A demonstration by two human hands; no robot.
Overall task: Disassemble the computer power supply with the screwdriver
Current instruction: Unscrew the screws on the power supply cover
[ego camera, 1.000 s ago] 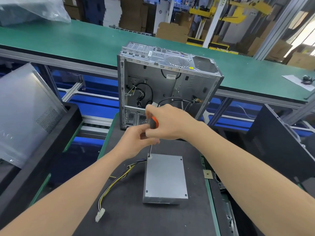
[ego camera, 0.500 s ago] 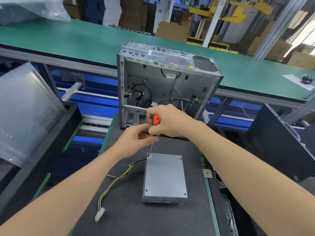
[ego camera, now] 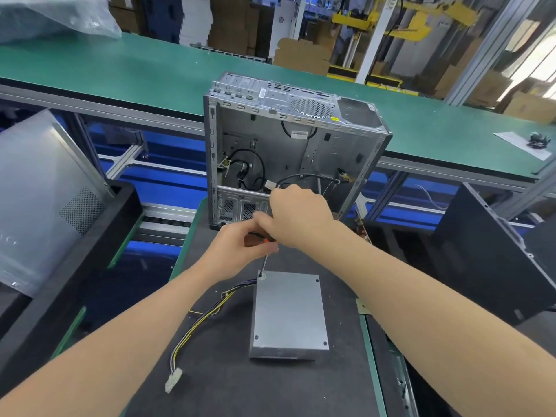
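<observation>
Slim screwdriver (ego camera: 264,262) (steel shaft) meets boxy grey power supply (ego camera: 289,314)

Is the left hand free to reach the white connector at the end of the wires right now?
Probably not straight away: the left hand holds the screwdriver. The white connector itself lies uncovered, so nothing else blocks it.
</observation>
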